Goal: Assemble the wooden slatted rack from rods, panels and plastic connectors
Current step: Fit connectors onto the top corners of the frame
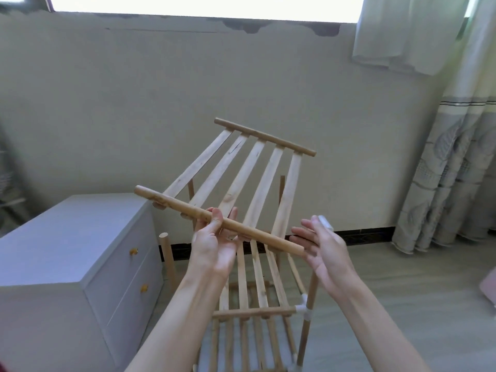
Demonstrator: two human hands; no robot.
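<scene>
Currently | rack frame [257, 312] stood below | slatted panel [236, 181] was raised, near rod [214, 218] running left-to-right | left hand [214, 242] gripped rod mid-length | right hand [322, 245], fingers straight, met rod's right end, pinching 1 white connector [325, 223].

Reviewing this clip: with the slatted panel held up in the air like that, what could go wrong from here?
1. Only the left hand grips the panel, at its near rod; the far end is unsupported and could swing or slip.
2. The right hand holds a white connector loosely at its fingertips; it may drop.
3. Lowering the panel could knock the bare posts of the rack below.
</scene>
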